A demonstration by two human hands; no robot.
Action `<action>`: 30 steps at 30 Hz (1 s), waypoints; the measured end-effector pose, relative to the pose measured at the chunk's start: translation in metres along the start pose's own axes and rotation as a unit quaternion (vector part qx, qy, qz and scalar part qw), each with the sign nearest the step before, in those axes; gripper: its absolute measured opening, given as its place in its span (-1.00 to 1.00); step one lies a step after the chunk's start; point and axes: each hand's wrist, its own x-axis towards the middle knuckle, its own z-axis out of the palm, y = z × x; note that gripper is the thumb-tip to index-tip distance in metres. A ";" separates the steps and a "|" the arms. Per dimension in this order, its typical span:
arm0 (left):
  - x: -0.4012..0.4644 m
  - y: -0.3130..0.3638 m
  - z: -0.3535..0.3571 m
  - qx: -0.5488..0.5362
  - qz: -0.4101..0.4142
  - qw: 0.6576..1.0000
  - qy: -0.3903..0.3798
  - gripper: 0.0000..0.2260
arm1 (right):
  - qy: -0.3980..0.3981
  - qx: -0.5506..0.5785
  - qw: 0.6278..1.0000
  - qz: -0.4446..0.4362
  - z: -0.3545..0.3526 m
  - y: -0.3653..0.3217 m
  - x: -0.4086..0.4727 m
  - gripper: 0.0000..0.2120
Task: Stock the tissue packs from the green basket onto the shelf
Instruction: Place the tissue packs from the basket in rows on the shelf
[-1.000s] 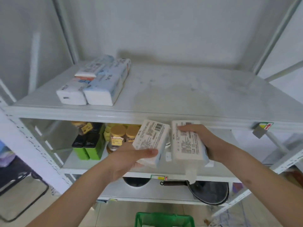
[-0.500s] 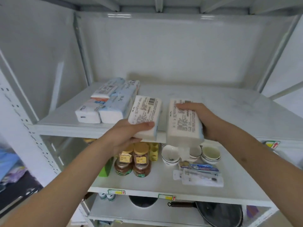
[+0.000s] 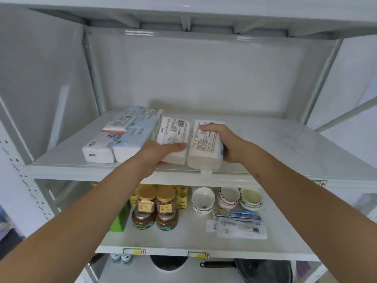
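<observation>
We gripped one tissue pack [image 3: 173, 139] in our left hand [image 3: 161, 154] and a second pack [image 3: 205, 146] in our right hand [image 3: 224, 141] — side by side at the front edge of the upper shelf [image 3: 285, 144]. Just left of them lay the stocked packs [image 3: 122, 139] — two rows, one small pack on top.

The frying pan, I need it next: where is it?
In the head view, the frying pan lies at bottom right on the lowest visible shelf, below the bowls.
</observation>
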 end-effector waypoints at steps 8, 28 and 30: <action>0.043 0.034 -0.004 0.022 0.012 0.999 0.036 -0.64 | 0.003 0.000 1.000 -0.003 -0.009 -0.035 0.040 -0.74; 0.214 0.035 0.006 0.010 -0.034 0.996 0.080 -0.54 | -0.030 0.045 0.998 0.042 -0.059 -0.034 0.220 -0.72; 0.224 0.031 0.009 0.000 -0.031 0.996 0.085 -0.58 | -0.042 0.057 0.996 0.045 -0.064 -0.030 0.233 -0.77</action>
